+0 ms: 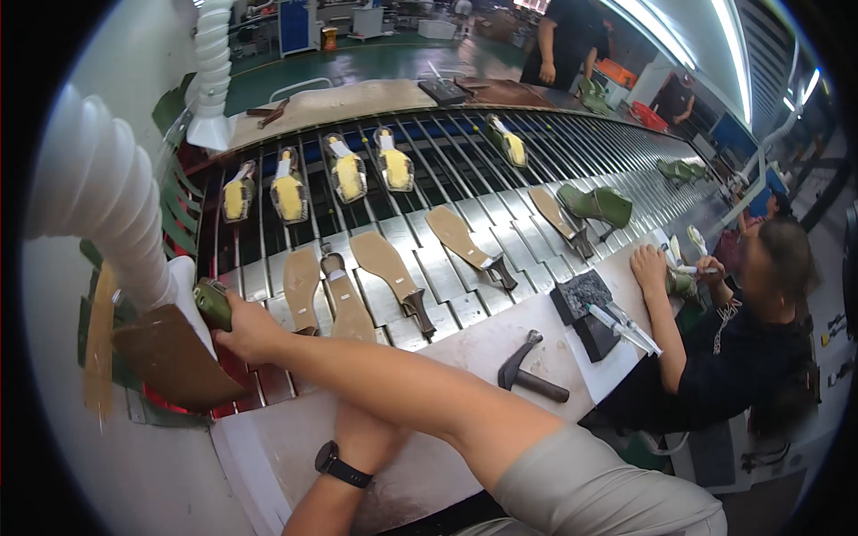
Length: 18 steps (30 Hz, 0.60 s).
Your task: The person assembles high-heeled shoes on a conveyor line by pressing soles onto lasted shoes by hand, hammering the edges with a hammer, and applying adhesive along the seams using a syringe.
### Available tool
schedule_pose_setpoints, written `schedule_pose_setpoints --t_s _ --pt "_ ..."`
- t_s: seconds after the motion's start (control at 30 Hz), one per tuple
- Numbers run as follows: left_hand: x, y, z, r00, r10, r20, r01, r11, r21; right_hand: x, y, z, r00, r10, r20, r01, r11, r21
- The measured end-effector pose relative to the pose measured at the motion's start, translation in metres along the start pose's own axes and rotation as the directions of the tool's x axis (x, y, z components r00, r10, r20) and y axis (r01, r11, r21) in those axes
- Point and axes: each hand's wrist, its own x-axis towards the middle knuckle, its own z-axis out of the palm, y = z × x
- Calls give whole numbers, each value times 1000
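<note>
My right forearm reaches across to the left, and my right hand point(246, 330) is closed round a green shoe last point(212, 304) beside the brown-faced hood point(179, 357). Below that forearm, my left hand point(371, 438) is near the worktable point(429, 464), a dark watch on its wrist. Its fingers are hidden behind the right arm. Tan heeled shoe soles point(382, 263) lie in a row on the metal slats of the conveyor point(407, 326). Farther back, several shoe bottoms with yellow middles point(349, 174) face up on the rods.
A hammer point(532, 371) lies on the table, left of a dark block point(585, 304) with syringes point(626, 329). Another green shoe last point(597, 205) rests on the conveyor. A co-worker point(742, 330) sits at the right. White ribbed ducts point(98, 188) hang at the left.
</note>
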Motion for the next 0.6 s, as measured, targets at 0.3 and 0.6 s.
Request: schedule_pose_setpoints --t_s 0.3,0.6 --pt "3 11 -10 995 -77 56 56 946 320 -19 68 -309 989 30 -148 -136 602 -787" --pt "8 12 -8 984 -151 100 108 933 343 -144 248 -558 501 787 -360 -445 -122 -887"
